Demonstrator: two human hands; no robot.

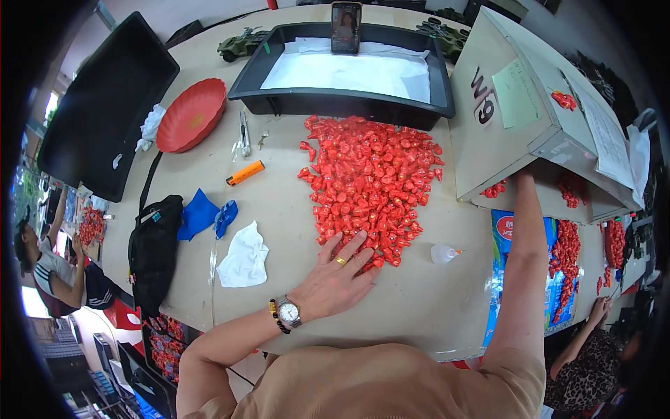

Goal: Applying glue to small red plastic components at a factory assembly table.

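Note:
A large heap of small red plastic pieces lies in the middle of the table. My left hand rests palm down at the heap's near edge, its fingers spread and touching the nearest pieces. It wears a gold ring, with a watch and a beaded bracelet at the wrist. My right forearm reaches into the opening of a cream-coloured box on the right. The right hand itself is hidden inside, so its fingers do not show. A few red pieces sit within the box opening.
A black tray lined with white sheets stands behind the heap, a phone propped in it. Leftward are a red dish, orange cutter, black pouch and white cloth. A small bottle stands near right. Co-workers sit either side.

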